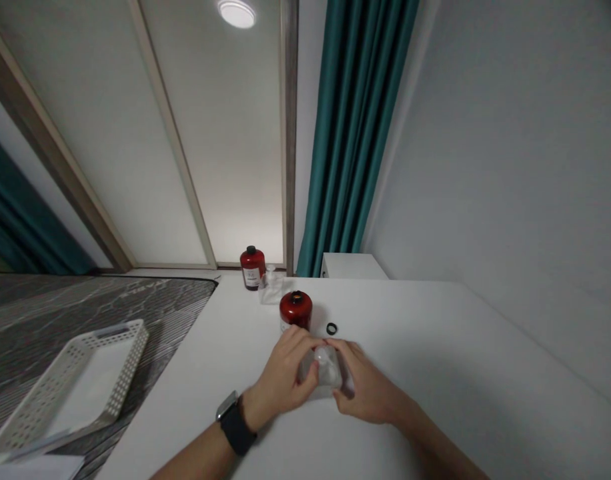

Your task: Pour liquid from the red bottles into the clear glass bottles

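Note:
Between both hands is a small clear plastic bag (pixel 328 367), crinkled and see-through; its contents cannot be made out. My left hand (pixel 289 370), with a dark watch on the wrist, curls its fingers and thumb round the bag's left side. From the right, my right hand (pixel 364 385) grips the same bag between fingers and thumb. Just beyond my left fingertips stands a dark red bottle (pixel 295 311), upright, its dark neck showing an amber middle; its lower part is hidden by my hand. A black ring-shaped cap (pixel 331 329) lies right of this bottle.
Farther back on the white table (pixel 435 347) stand a second red bottle (pixel 252 268) with a black top and white label, and another clear plastic packet (pixel 271 288). A white perforated basket (pixel 75 387) sits lower left, off the table. Behind are a teal curtain (pixel 360 133) and sliding panels.

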Available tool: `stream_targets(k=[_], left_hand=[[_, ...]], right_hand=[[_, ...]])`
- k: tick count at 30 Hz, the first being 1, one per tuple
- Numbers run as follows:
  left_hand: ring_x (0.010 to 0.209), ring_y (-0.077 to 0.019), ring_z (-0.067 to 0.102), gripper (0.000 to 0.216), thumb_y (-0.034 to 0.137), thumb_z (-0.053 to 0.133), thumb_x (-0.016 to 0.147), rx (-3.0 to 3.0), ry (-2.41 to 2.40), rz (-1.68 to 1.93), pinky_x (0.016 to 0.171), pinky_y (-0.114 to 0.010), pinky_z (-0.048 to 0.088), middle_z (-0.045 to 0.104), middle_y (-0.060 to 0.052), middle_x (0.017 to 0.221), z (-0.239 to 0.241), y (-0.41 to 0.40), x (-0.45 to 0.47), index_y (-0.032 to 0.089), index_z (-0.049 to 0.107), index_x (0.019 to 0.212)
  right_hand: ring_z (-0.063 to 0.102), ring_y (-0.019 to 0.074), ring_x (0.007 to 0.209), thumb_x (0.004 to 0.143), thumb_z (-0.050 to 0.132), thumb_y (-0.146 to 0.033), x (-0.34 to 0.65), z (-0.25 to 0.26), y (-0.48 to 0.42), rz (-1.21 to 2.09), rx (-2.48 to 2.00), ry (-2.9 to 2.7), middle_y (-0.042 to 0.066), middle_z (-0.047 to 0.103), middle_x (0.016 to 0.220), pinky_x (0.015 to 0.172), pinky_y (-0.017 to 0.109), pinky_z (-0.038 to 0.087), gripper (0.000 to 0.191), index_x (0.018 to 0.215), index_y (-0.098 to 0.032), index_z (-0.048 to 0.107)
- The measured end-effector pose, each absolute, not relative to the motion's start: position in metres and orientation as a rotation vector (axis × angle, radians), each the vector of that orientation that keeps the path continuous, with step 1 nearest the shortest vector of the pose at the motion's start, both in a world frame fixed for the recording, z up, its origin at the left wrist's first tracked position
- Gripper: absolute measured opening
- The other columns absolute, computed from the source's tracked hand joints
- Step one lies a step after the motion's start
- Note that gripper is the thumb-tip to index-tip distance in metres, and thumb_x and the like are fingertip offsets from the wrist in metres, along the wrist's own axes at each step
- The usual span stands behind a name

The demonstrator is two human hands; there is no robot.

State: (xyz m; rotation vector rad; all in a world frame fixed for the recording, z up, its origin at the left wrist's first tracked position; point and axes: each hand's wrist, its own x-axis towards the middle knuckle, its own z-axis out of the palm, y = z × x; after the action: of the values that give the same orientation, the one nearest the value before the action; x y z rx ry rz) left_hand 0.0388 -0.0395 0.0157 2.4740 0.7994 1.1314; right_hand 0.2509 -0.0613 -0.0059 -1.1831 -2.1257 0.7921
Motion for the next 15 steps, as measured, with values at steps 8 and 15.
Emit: stream_targets(k=[8, 15], left_hand=[[0.098, -0.0251, 0.055, 0.039, 0.016, 0.051, 0.093, 2.493, 0.71, 1.113, 0.089, -0.042, 0.048, 0.068, -0.011, 0.11, 0.0139, -0.0397, 0.0375, 0.016, 0.052, 0.132], [0.102, -0.0236, 0.055, 0.033, 0.026, 0.051, 0.1, 2.379, 0.705, 1.001, 0.093, -0.04, 0.046, 0.068, -0.009, 0.11, 0.0185, -0.0387, 0.0327, 0.019, 0.056, 0.133]], right_hand=[[0.049, 0.0356, 0.13, 0.069, 0.067, -0.014, 0.2543, -0.015, -0.0645, 0.654, -1.191, -2.165, 0.016, 0.056, 0.136, 0.112, 0.056, 0.038, 0.075, 0.139, -0.022, 0.043], [0.05, 0.0345, 0.129, 0.069, 0.068, -0.015, 0.2539, -0.0133, -0.0641, 0.694, -1.214, -2.141, 0.017, 0.057, 0.134, 0.112, 0.055, 0.039, 0.072, 0.137, -0.019, 0.043]])
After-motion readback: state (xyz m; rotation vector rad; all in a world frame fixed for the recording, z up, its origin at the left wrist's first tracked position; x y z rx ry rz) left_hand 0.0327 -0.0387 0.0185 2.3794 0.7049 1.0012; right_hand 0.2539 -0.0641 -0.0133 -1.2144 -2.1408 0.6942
